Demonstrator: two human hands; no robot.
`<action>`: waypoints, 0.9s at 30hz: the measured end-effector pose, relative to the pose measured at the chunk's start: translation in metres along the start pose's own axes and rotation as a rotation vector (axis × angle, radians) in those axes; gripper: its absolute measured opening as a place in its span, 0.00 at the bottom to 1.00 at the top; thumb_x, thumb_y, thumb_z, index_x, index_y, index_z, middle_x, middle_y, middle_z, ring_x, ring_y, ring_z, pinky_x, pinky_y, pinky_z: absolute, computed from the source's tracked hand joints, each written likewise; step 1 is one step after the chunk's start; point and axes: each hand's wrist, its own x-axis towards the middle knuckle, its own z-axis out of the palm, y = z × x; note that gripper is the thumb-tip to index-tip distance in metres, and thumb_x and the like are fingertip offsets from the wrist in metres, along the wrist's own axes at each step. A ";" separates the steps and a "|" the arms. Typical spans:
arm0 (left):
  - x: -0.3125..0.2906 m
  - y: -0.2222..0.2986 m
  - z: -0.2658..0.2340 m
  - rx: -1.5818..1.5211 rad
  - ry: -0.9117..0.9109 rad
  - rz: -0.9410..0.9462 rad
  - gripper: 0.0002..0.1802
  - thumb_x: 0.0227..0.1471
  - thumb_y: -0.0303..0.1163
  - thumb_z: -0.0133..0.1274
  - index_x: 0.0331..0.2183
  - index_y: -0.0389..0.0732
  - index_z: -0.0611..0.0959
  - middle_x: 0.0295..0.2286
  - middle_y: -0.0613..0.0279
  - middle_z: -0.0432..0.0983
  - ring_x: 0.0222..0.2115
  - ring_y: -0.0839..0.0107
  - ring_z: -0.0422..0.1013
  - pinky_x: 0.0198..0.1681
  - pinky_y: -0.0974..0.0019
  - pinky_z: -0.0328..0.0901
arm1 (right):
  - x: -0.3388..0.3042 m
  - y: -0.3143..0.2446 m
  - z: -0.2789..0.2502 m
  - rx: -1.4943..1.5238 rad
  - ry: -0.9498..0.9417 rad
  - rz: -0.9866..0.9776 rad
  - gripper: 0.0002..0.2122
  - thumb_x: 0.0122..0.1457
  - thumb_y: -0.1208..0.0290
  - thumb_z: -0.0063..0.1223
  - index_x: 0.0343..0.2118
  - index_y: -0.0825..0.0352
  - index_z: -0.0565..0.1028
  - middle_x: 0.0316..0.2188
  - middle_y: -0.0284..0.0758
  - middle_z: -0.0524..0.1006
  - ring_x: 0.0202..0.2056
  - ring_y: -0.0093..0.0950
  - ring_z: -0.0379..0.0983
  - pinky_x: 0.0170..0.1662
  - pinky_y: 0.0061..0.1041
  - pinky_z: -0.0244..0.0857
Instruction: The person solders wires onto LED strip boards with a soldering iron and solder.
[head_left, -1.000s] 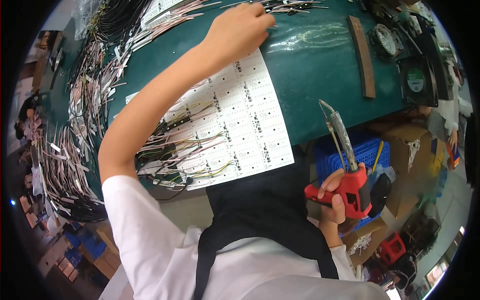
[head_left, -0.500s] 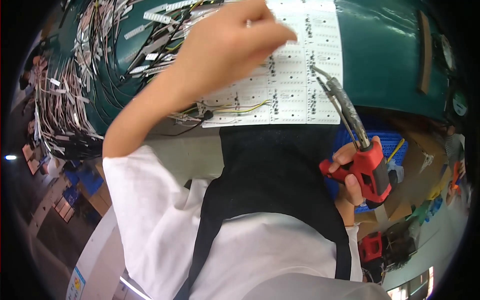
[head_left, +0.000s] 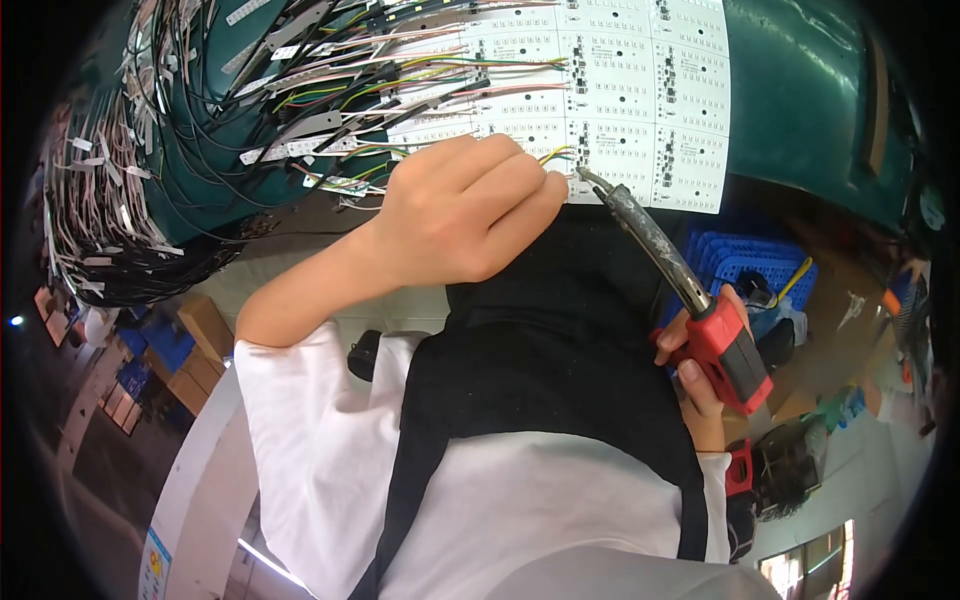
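Pinching the thin wires (head_left: 556,153) between the fingers of your left hand (head_left: 470,212), steady them on the white board (head_left: 622,142) at the worktop's (head_left: 790,135) near edge, and let your right hand (head_left: 702,395), wrapped around the soldering gun (head_left: 733,355), angle its tip lightly.

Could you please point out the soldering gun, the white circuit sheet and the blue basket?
Soldering gun (head_left: 722,340): head view, on its body.
White circuit sheet (head_left: 622,110): head view, near its middle.
Blue basket (head_left: 722,255): head view, on its wall.
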 end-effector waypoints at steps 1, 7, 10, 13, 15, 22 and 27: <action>-0.001 -0.001 0.001 -0.003 0.001 0.001 0.13 0.30 0.20 0.59 0.27 0.34 0.81 0.19 0.65 0.71 0.16 0.72 0.67 0.15 0.73 0.60 | 0.000 -0.001 0.001 -0.017 0.008 0.011 0.30 0.46 0.76 0.53 0.53 0.82 0.59 0.22 0.44 0.77 0.19 0.28 0.74 0.27 0.20 0.69; -0.001 -0.002 0.003 0.010 0.019 0.022 0.13 0.30 0.20 0.59 0.27 0.34 0.81 0.20 0.65 0.71 0.17 0.72 0.68 0.16 0.73 0.61 | -0.003 -0.001 0.000 -0.124 0.000 0.037 0.30 0.46 0.76 0.53 0.53 0.82 0.60 0.22 0.43 0.77 0.20 0.27 0.74 0.27 0.20 0.69; -0.002 -0.002 0.005 0.011 0.031 0.032 0.13 0.30 0.20 0.59 0.27 0.35 0.81 0.20 0.65 0.71 0.17 0.72 0.68 0.16 0.73 0.61 | -0.005 -0.001 0.001 -0.173 0.007 0.031 0.29 0.46 0.75 0.53 0.52 0.82 0.61 0.22 0.41 0.77 0.21 0.27 0.75 0.29 0.20 0.69; -0.003 -0.001 0.006 0.014 0.046 0.030 0.14 0.31 0.20 0.59 0.28 0.35 0.81 0.20 0.65 0.71 0.17 0.72 0.68 0.16 0.73 0.61 | -0.004 -0.002 0.006 -0.157 0.039 0.044 0.29 0.46 0.75 0.53 0.51 0.82 0.61 0.21 0.40 0.77 0.22 0.27 0.75 0.30 0.20 0.69; -0.004 -0.002 0.007 0.018 0.056 0.038 0.14 0.31 0.20 0.60 0.29 0.35 0.80 0.20 0.65 0.70 0.17 0.71 0.68 0.16 0.73 0.61 | -0.005 -0.002 0.006 -0.145 0.047 0.052 0.28 0.46 0.74 0.53 0.51 0.82 0.62 0.21 0.40 0.77 0.22 0.28 0.75 0.31 0.21 0.69; -0.004 -0.004 0.007 -0.002 0.057 0.040 0.15 0.32 0.20 0.60 0.30 0.35 0.80 0.20 0.64 0.70 0.17 0.71 0.68 0.16 0.72 0.60 | -0.001 0.000 0.010 -0.062 0.048 -0.013 0.29 0.47 0.73 0.55 0.51 0.82 0.62 0.22 0.42 0.77 0.22 0.28 0.75 0.30 0.21 0.69; -0.004 -0.009 0.006 -0.068 0.053 0.047 0.14 0.32 0.20 0.59 0.29 0.35 0.79 0.20 0.64 0.69 0.16 0.71 0.66 0.15 0.72 0.60 | -0.008 -0.002 0.006 -0.117 0.050 0.031 0.28 0.47 0.72 0.55 0.51 0.81 0.63 0.22 0.41 0.77 0.23 0.29 0.75 0.30 0.21 0.69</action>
